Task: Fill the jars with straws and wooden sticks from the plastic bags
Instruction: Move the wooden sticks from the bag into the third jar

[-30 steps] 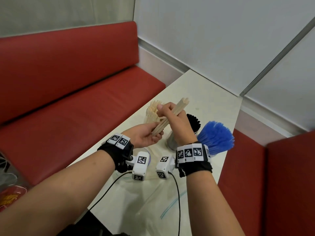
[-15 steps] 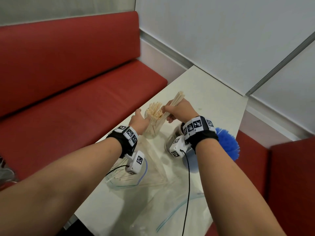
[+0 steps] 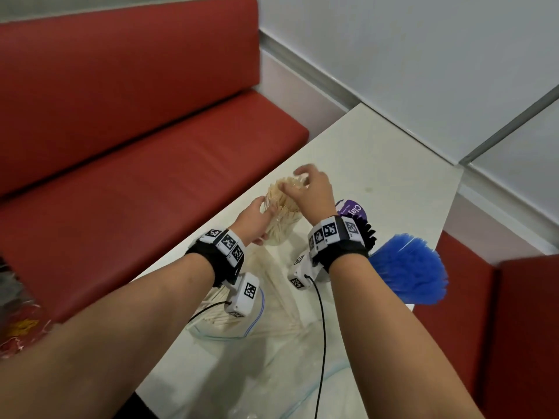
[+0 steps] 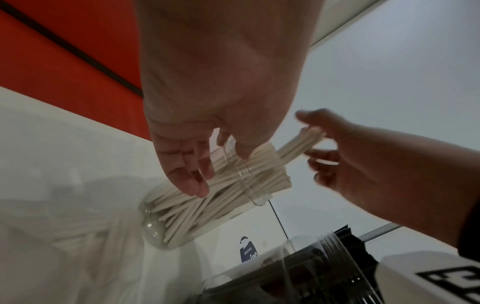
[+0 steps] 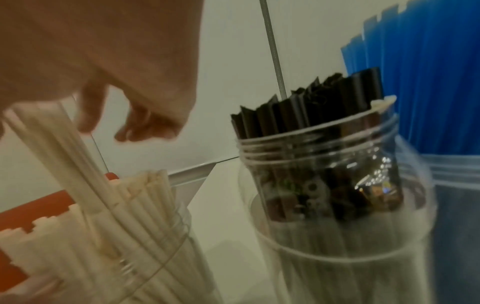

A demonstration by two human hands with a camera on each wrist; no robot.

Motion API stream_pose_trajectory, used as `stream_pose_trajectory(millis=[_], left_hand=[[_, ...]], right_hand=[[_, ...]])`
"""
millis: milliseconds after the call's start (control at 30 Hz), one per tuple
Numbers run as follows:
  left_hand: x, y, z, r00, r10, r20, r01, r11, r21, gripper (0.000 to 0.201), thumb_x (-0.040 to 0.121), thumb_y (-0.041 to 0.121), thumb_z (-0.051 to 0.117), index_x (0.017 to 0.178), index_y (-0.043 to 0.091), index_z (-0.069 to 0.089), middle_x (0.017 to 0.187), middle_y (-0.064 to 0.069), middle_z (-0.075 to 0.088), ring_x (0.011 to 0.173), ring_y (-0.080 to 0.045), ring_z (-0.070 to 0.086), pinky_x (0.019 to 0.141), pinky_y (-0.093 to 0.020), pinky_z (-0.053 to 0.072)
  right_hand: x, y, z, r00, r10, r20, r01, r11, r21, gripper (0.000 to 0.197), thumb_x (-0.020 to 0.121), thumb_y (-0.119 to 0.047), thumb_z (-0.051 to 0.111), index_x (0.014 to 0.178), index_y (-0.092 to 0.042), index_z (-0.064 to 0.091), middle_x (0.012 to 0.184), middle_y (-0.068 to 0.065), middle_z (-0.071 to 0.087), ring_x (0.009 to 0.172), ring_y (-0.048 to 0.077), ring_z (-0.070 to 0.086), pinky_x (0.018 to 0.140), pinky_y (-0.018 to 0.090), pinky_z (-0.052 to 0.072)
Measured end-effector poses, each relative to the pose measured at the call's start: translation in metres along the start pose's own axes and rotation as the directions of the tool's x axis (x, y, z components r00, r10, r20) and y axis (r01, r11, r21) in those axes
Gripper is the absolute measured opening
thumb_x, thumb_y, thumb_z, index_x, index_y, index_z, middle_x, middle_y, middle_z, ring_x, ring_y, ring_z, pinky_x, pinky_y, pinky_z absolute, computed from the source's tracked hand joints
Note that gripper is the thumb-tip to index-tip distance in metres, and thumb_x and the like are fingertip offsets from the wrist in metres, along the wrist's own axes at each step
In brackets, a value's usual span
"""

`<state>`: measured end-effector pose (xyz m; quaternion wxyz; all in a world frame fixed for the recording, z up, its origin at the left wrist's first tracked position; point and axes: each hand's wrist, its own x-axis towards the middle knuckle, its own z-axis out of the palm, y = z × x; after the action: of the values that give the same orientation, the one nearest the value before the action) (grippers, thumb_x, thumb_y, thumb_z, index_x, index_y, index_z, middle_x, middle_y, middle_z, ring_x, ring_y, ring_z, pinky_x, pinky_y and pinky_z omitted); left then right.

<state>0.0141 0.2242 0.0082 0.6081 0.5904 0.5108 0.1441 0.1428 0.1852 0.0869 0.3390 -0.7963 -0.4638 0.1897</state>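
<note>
Near the tabletop's (image 3: 378,152) left edge, the left hand (image 3: 254,220) grips a tilted clear jar (image 4: 197,216) of wooden sticks (image 4: 207,197). Over its mouth the right hand (image 3: 311,195) pinches several sticks. Just right stands the black-straw jar (image 5: 335,197); bare tabletop lies beyond.

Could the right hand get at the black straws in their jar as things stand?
Probably yes. The right hand is above the wooden-stick jar, and the black straws stand beside it with open tops, nothing covering them; it pinches a few wooden sticks.
</note>
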Motion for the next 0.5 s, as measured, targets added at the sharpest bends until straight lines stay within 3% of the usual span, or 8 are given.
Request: stream_pose_trajectory(millis=[67,133,200,233,300,367,467,500], left_hand=[[0.001,-0.001,0.001,1.000,-0.003,0.005,0.003,1.000,-0.016,0.058,0.096,0.053,0.045,0.148,0.032,0.030,0.093,0.004,0.060,0.060,-0.019,0.063,0.048,-0.025,0.050],[0.001,0.000,0.000,1.000,-0.002,0.008,0.002,1.000,-0.018,0.060,0.096,0.056,0.044,0.148,0.033,0.028,0.094,0.002,0.061,0.060,-0.019,0.063,0.048,-0.025,0.049],[0.001,0.000,0.000,1.000,-0.003,0.014,0.003,1.000,-0.020,0.057,0.096,0.055,0.043,0.147,0.034,0.029,0.096,-0.002,0.063,0.061,-0.020,0.064,0.049,-0.026,0.050],[0.000,0.000,-0.001,1.000,-0.006,0.021,0.007,1.000,-0.028,0.055,0.096,0.054,0.043,0.146,0.034,0.031,0.096,-0.005,0.064,0.062,-0.020,0.064,0.050,-0.027,0.051],[0.000,0.001,-0.002,0.999,-0.015,0.031,0.017,0.999,-0.051,0.050,0.097,0.052,0.044,0.143,0.033,0.035,0.094,-0.007,0.064,0.062,-0.020,0.063,0.052,-0.027,0.051],[0.000,0.003,-0.004,0.999,-0.021,0.033,0.023,0.998,-0.058,0.050,0.097,0.050,0.045,0.143,0.031,0.036,0.094,-0.007,0.063,0.063,-0.021,0.063,0.052,-0.027,0.051],[-0.003,0.006,-0.006,0.999,-0.023,0.038,0.025,0.998,-0.051,0.052,0.098,0.049,0.045,0.144,0.028,0.034,0.095,-0.009,0.063,0.065,-0.022,0.062,0.056,-0.029,0.052],[-0.005,0.008,-0.008,0.999,-0.027,0.047,0.029,0.998,-0.052,0.050,0.099,0.046,0.045,0.144,0.026,0.034,0.095,-0.008,0.062,0.065,-0.021,0.062,0.056,-0.029,0.053]], right_hand=[[0.001,-0.006,0.002,0.952,-0.162,-0.258,0.176,0.984,0.033,0.041,0.087,-0.038,0.070,0.122,-0.020,0.059,0.116,0.003,0.056,0.109,0.020,0.053,0.095,0.036,0.044],[0.005,-0.008,0.010,0.876,-0.335,-0.348,0.314,0.942,-0.115,0.044,0.096,-0.037,0.056,0.137,-0.020,0.054,0.136,0.005,0.054,0.129,0.023,0.047,0.109,0.040,0.037],[0.002,-0.001,0.025,0.926,-0.353,-0.133,0.287,0.888,-0.358,0.052,0.106,-0.039,0.038,0.154,-0.017,0.038,0.161,0.011,0.033,0.151,0.031,0.023,0.123,0.046,0.019],[-0.003,0.006,0.034,0.963,-0.269,0.016,0.247,0.860,-0.446,0.057,0.109,-0.041,0.030,0.160,-0.017,0.025,0.167,0.009,0.018,0.155,0.031,0.008,0.125,0.049,0.009],[-0.011,0.022,0.048,0.974,-0.093,0.207,0.191,0.828,-0.527,0.063,0.110,-0.046,0.022,0.162,-0.014,0.005,0.170,0.006,-0.001,0.156,0.030,-0.010,0.125,0.052,0.001],[-0.011,0.026,0.052,0.975,-0.075,0.208,0.176,0.834,-0.523,0.065,0.109,-0.046,0.021,0.162,-0.015,0.000,0.170,0.006,-0.007,0.155,0.032,-0.013,0.125,0.054,-0.003],[-0.006,0.018,0.050,0.982,-0.177,0.062,0.183,0.837,-0.516,0.066,0.107,-0.051,0.022,0.162,-0.022,-0.001,0.170,0.006,-0.010,0.154,0.035,-0.015,0.122,0.053,-0.010],[-0.007,0.017,0.049,0.979,-0.178,0.096,0.202,0.817,-0.540,0.067,0.107,-0.052,0.021,0.162,-0.022,-0.001,0.169,0.007,-0.011,0.154,0.035,-0.016,0.122,0.053,-0.009]])
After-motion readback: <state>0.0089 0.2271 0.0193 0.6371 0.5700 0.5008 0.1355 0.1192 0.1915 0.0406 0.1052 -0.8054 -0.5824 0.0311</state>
